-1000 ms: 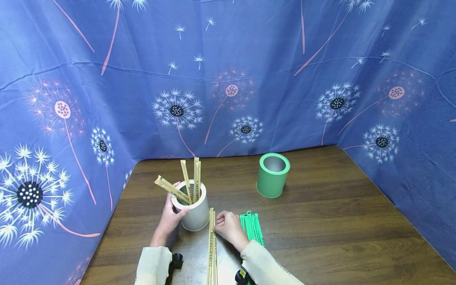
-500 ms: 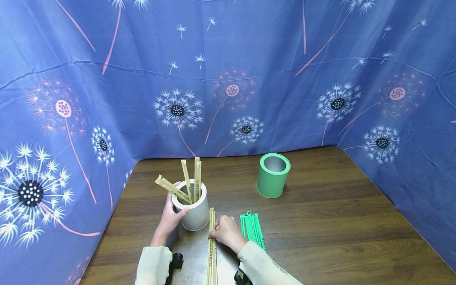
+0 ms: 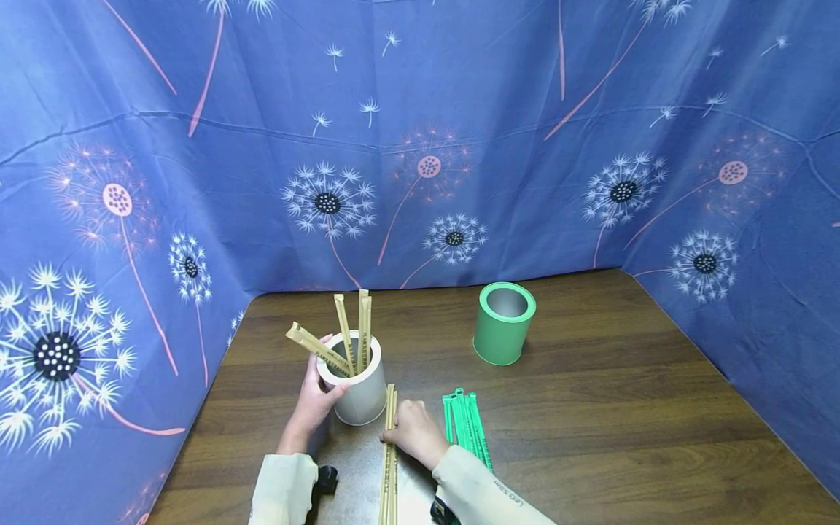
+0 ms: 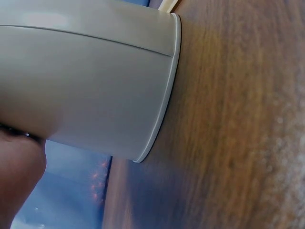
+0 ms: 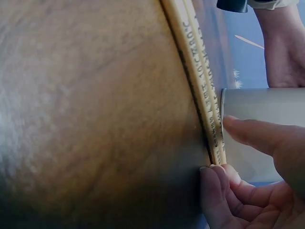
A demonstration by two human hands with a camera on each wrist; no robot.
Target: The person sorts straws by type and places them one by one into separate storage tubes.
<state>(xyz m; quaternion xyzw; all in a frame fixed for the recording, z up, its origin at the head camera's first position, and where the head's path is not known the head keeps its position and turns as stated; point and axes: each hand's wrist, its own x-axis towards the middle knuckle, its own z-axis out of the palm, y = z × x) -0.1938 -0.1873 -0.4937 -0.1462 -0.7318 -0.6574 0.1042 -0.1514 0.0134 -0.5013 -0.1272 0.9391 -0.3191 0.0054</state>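
The loose sticks (image 3: 389, 477) lie on the table (image 3: 590, 408) just beside the can (image 3: 361, 399); they look light, stiff and likely to slide, so lift one near its far end. Your left hand (image 3: 313, 402) grips the can, while your right hand (image 3: 416, 432) has curled fingers at the sticks, though you cannot tell whether they pinch

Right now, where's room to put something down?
The table right of the green can and green sticks is bare, and so is the gap between that can and the white can. It's crowded around the white one: tan sticks, left hand, right hand.
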